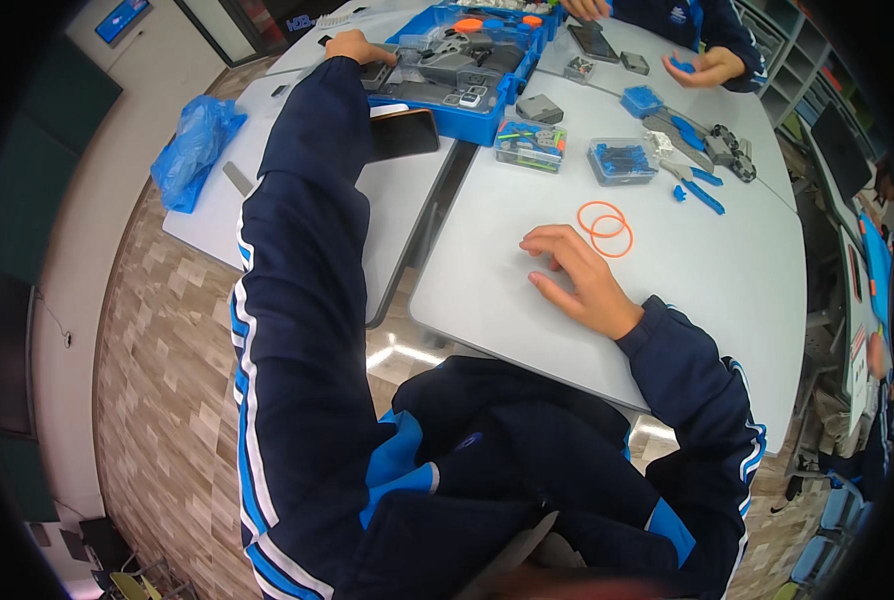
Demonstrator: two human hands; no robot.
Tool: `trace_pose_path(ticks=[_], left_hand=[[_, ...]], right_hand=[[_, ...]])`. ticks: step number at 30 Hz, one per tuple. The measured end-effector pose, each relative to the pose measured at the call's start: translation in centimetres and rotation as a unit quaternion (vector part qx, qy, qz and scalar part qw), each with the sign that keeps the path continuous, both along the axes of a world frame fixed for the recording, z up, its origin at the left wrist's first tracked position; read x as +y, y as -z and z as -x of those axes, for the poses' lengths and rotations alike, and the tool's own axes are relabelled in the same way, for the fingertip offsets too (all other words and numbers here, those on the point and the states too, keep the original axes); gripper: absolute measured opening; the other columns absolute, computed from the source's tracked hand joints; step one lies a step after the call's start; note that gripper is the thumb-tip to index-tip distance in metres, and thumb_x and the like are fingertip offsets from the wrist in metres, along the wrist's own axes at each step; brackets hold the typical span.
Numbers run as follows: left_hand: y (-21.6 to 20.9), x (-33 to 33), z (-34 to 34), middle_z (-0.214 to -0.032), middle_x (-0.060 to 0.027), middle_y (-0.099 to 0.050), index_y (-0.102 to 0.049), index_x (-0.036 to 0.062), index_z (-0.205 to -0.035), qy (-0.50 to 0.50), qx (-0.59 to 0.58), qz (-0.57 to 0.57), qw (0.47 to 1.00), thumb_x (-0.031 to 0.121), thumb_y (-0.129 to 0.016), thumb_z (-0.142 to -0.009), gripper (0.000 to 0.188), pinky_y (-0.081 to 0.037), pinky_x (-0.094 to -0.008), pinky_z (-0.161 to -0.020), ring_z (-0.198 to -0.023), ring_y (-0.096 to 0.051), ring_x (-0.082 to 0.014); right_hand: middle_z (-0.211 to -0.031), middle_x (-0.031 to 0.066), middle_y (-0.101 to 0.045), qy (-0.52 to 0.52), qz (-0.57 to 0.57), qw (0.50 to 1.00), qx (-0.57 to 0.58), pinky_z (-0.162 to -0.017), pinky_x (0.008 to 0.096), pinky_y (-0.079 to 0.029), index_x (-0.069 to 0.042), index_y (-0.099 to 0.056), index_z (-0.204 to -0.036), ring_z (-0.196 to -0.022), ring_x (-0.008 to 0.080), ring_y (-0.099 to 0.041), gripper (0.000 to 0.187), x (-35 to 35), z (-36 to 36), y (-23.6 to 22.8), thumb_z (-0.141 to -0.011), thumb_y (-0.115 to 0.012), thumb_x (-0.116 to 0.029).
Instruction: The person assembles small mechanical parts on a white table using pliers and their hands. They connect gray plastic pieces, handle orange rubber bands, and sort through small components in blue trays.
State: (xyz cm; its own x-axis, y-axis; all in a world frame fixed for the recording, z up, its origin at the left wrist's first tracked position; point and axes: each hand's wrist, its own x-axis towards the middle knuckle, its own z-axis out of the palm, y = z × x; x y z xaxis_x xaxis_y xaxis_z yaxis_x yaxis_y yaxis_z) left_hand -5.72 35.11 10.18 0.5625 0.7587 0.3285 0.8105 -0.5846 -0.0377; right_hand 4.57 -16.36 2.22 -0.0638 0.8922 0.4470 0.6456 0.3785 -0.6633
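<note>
My left hand (355,47) reaches to the far left, its fingers bent down at the edge of a blue bin (464,125) of grey building parts. A grey block (374,75) lies right under those fingers; what they grip, if anything, is hidden. A dark phone (404,135) lies below the bin, near my left forearm. My right hand (582,280) rests over the white table, fingers loosely bent and apart, holding nothing. Just beyond it two thin orange rings (605,229) overlap on the tabletop.
Clear boxes of green and blue pegs (530,145) and blue pegs (622,163) stand mid-table, with blue-handled pliers (702,190) to their right. A blue plastic bag (195,150) hangs at the left edge. Across the table, a person's hand (707,70) holds small blue pieces. A gap (437,215) splits the tables.
</note>
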Motion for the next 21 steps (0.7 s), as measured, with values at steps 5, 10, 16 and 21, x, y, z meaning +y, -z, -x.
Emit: trace_pose_path(ticks=[5, 10, 16, 21], left_hand=[[-0.6, -0.5, 0.3, -0.091, -0.0175, -0.075, -0.077, -0.0018, -0.091, 0.028, -0.009, -0.011, 1.0, 0.074, -0.079, -0.051, 0.086, -0.056, -0.0363, -0.074, -0.081, -0.073, -0.0285], [-3.8, -3.1, 0.7, -0.108, -0.0238, -0.071, -0.071, -0.003, -0.113, 0.13, 0.017, 0.042, 0.99, 0.058, -0.086, -0.055, 0.085, -0.056, -0.036, -0.085, -0.094, -0.072, -0.0327], [-4.5, -6.2, 0.2, -0.13, -0.0179, -0.062, -0.057, 0.0071, -0.139, 0.341, 0.103, 0.02, 0.934, 0.039, -0.086, -0.063, 0.088, -0.048, -0.0339, -0.101, -0.113, -0.062, -0.0331], [-2.8, -6.8, -1.7, -0.136, -0.0152, -0.058, -0.053, 0.0151, -0.143, 0.363, 0.138, 0.063, 0.919, 0.031, -0.088, -0.057, 0.094, -0.047, -0.0357, -0.103, -0.117, -0.058, -0.032]], right_hand=[[-0.122, 0.0111, -0.055, -0.006, 0.002, 1.0, -0.018, -0.088, 0.0343, -0.051, -0.004, -0.058, -0.123, -0.102, 0.0236, -0.062, 0.035, 0.0, 0.2, -0.1, -0.089, -0.067, -0.004], [-0.122, 0.0116, -0.055, -0.015, 0.004, 1.0, -0.014, -0.088, 0.034, -0.052, -0.004, -0.058, -0.123, -0.101, 0.0239, -0.063, 0.036, 0.1, 0.1, 0.0, -0.088, -0.068, -0.003], [-0.123, 0.0119, -0.055, -0.018, 0.014, 1.0, -0.019, -0.088, 0.0337, -0.053, -0.003, -0.058, -0.122, -0.102, 0.0235, -0.064, 0.035, 0.1, 0.1, 0.0, -0.089, -0.068, -0.003], [-0.123, 0.0113, -0.054, -0.017, -0.002, 1.0, -0.023, -0.088, 0.0336, -0.053, -0.003, -0.058, -0.121, -0.102, 0.0238, -0.065, 0.034, 0.0, 0.1, 0.0, -0.089, -0.068, -0.003]])
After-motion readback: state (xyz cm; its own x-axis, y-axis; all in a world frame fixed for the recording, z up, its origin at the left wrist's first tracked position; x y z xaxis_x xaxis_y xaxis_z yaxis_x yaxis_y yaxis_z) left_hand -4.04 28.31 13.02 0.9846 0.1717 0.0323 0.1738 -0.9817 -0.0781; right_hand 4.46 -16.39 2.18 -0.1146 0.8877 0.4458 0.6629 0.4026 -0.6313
